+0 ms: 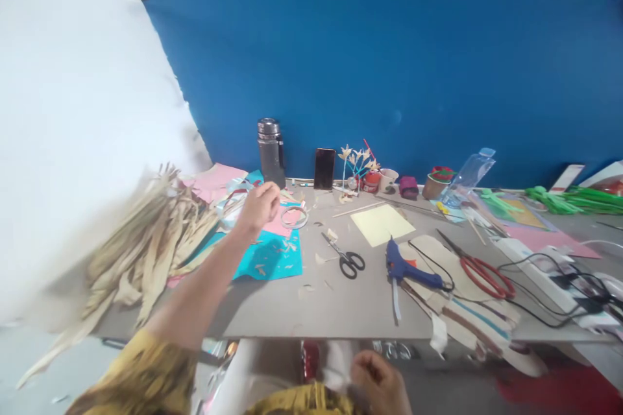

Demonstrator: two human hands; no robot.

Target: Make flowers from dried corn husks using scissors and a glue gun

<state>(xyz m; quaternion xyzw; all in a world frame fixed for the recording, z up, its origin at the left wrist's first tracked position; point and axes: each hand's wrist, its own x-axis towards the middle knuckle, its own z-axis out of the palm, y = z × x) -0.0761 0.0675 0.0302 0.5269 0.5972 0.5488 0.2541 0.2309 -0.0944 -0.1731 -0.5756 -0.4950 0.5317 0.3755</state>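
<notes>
My left hand (pixel 263 206) reaches over the left part of the table, its fingers curled together. Whatever they hold, if anything, is hidden. Just right of it lies a tape roll (pixel 294 217) on pink paper, and below it a blue sheet (pixel 272 256) is strewn with small pale scraps. A heap of dried husks (pixel 160 246) spreads to the left of my forearm. My right hand (pixel 379 379) is low in front of my body, below the table edge, with fingers bent inward; I cannot make out anything in them. Black-handled scissors (pixel 348 260) lie mid-table, apart from both hands.
A grey flask (pixel 270 152), a phone (pixel 324 168) and husk flowers (pixel 357 162) stand along the blue wall. To the right lie a blue glue gun (pixel 413 270), red-handled scissors (pixel 487 277), a white power strip (pixel 535 275) with black cables and a plastic bottle (pixel 470 175).
</notes>
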